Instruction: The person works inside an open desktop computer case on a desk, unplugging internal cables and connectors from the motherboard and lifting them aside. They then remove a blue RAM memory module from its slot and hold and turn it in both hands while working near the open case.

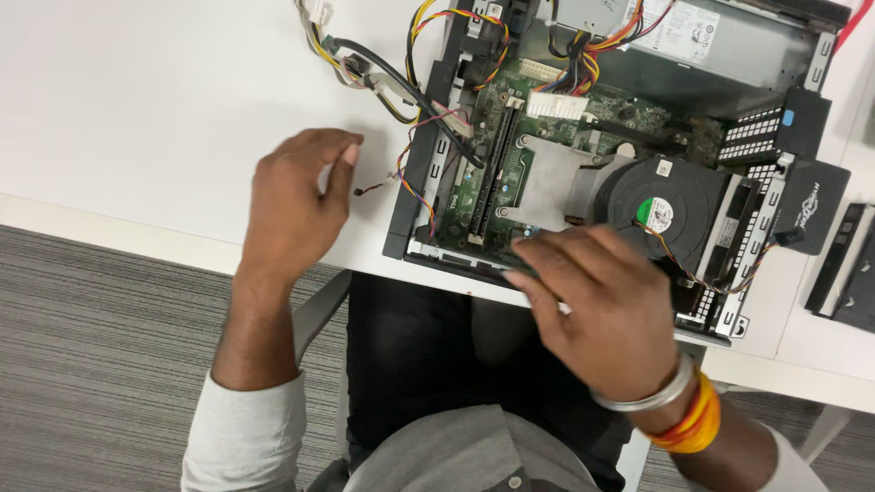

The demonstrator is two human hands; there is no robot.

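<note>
An opened desktop computer case (412, 205) lies on a white table (137, 109), showing a green motherboard (524, 137), a metal heatsink (556, 187) and a black round fan (670, 205). My right hand (597, 305) rests on the case's near edge, fingers curled over the board's front rim; whether it grips anything is hidden. My left hand (296, 205) hovers on the table left of the case, thumb and fingers pinched close, with nothing visible between them. Coloured cables (415, 178) trail out of the case's left side near that hand.
A grey power supply (693, 41) sits at the case's far end. A loose bundle of wires with white plugs (351, 55) lies on the table behind my left hand. A black drive (848, 269) lies to the right. Grey carpet (91, 346) shows below the table edge.
</note>
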